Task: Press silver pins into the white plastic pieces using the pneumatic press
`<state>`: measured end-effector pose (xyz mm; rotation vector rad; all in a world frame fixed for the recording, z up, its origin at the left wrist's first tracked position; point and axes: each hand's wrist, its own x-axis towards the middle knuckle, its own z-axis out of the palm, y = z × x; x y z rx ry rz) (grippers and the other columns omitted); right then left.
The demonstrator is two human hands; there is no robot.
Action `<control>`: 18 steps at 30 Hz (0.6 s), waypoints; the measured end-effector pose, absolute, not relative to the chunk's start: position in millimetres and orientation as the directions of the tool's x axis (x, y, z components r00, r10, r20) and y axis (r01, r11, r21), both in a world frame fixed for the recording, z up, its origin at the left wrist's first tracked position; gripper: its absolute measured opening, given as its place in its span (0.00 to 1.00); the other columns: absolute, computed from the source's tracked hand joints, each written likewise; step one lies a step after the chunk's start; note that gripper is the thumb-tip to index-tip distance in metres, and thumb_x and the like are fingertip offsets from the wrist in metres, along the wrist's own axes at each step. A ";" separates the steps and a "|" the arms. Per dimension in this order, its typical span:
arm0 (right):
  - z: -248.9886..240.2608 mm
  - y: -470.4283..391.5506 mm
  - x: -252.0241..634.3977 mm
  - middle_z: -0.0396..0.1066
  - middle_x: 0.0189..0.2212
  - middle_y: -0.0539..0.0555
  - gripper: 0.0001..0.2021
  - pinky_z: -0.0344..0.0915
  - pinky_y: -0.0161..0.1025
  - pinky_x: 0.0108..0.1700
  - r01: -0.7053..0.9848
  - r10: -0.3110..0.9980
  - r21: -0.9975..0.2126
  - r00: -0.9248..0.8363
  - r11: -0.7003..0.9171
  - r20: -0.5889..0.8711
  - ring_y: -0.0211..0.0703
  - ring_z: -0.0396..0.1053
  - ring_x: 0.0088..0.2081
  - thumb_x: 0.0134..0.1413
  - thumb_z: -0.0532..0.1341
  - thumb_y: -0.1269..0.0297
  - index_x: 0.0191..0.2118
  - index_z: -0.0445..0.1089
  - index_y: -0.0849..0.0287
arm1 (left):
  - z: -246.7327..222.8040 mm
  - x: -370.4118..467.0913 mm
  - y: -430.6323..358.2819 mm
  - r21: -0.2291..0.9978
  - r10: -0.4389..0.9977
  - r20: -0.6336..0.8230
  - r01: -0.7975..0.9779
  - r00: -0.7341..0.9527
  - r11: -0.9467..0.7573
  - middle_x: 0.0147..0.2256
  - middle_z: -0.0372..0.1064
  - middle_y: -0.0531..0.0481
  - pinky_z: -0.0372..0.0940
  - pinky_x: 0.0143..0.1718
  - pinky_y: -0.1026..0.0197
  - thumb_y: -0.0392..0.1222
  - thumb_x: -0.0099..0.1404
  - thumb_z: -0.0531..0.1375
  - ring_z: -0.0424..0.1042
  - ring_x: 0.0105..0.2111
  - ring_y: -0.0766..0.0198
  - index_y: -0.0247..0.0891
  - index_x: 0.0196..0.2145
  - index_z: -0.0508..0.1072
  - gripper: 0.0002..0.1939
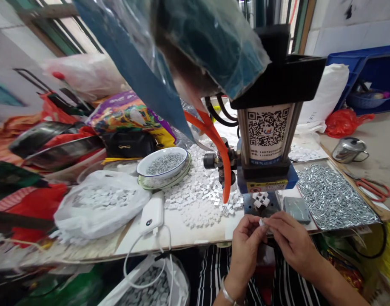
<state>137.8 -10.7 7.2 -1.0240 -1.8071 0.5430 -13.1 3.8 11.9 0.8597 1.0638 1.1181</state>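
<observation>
Both hands meet at the front edge of the tabletop [195, 238], just before the press [266, 140]. The left hand [246, 238] and the right hand [290, 240] pinch one small white block [262, 222] between their fingers, narrow around it. More blocks [260, 199] sit on the press base. I judge that a block is being prepared; next it needs exact placing under the press.
</observation>
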 end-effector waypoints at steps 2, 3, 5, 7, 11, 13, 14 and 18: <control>3.3 -11.5 140.1 0.71 0.45 0.59 0.20 0.71 0.44 0.47 0.437 0.803 -0.682 -0.205 0.587 0.559 0.47 0.70 0.47 0.68 0.52 0.74 0.60 0.68 0.54 | 12.7 -11.6 4.4 0.927 0.971 -0.227 -0.288 0.078 0.240 0.23 0.68 0.57 0.60 0.26 0.67 0.45 0.54 0.71 0.65 0.22 0.71 0.35 0.32 0.73 0.14; 1.6 -11.5 141.2 0.71 0.46 0.59 0.21 0.72 0.45 0.48 0.446 0.795 -0.669 -0.202 0.594 0.571 0.48 0.70 0.48 0.67 0.53 0.75 0.61 0.68 0.53 | 13.1 -10.7 4.6 0.924 0.969 -0.230 -0.293 0.085 0.245 0.23 0.68 0.56 0.60 0.26 0.67 0.45 0.54 0.71 0.65 0.22 0.71 0.35 0.32 0.74 0.14; -1.3 -10.9 142.7 0.71 0.47 0.59 0.21 0.72 0.45 0.49 0.447 0.793 -0.668 -0.194 0.595 0.577 0.48 0.70 0.48 0.67 0.53 0.75 0.61 0.68 0.53 | 13.3 -8.5 4.4 0.920 0.967 -0.232 -0.299 0.105 0.253 0.22 0.69 0.56 0.60 0.26 0.67 0.46 0.54 0.72 0.65 0.21 0.71 0.35 0.32 0.74 0.14; -3.9 -9.9 143.0 0.71 0.47 0.59 0.20 0.72 0.43 0.49 0.437 0.799 -0.681 -0.184 0.588 0.572 0.47 0.70 0.48 0.67 0.54 0.75 0.59 0.70 0.53 | 12.8 -6.3 3.9 0.920 0.967 -0.229 -0.301 0.111 0.252 0.22 0.69 0.56 0.60 0.25 0.67 0.46 0.54 0.72 0.64 0.21 0.71 0.35 0.32 0.74 0.14; -6.0 -9.2 143.2 0.72 0.45 0.58 0.17 0.72 0.42 0.49 0.413 0.810 -0.710 -0.140 0.570 0.569 0.45 0.71 0.47 0.67 0.55 0.73 0.56 0.72 0.53 | 12.3 -5.4 3.3 0.931 0.968 -0.216 -0.273 0.126 0.244 0.24 0.69 0.55 0.60 0.26 0.67 0.46 0.56 0.70 0.65 0.22 0.70 0.35 0.32 0.74 0.14; -3.0 -8.5 145.5 0.73 0.45 0.57 0.14 0.72 0.40 0.48 0.375 0.837 -0.753 -0.144 0.540 0.528 0.44 0.72 0.47 0.68 0.56 0.71 0.53 0.73 0.53 | 13.9 -8.3 5.0 0.945 0.964 -0.205 -0.222 0.168 0.239 0.25 0.69 0.55 0.60 0.26 0.66 0.48 0.57 0.69 0.65 0.22 0.70 0.35 0.34 0.75 0.14; -0.2 -7.5 147.5 0.73 0.44 0.56 0.13 0.72 0.39 0.47 0.357 0.856 -0.781 -0.146 0.513 0.496 0.44 0.72 0.46 0.67 0.57 0.70 0.52 0.73 0.53 | 14.9 -10.5 7.0 0.957 0.966 -0.188 -0.186 0.178 0.221 0.25 0.69 0.54 0.60 0.27 0.66 0.48 0.59 0.69 0.65 0.23 0.69 0.35 0.34 0.75 0.14; 13.6 6.6 157.0 0.74 0.42 0.55 0.09 0.71 0.38 0.42 0.330 0.924 -0.865 -0.085 0.378 0.372 0.44 0.72 0.41 0.66 0.60 0.64 0.48 0.73 0.55 | 13.8 -19.9 26.7 0.999 1.000 0.009 -0.030 -0.007 -0.010 0.32 0.71 0.52 0.63 0.35 0.63 0.49 0.63 0.65 0.68 0.31 0.65 0.38 0.40 0.75 0.13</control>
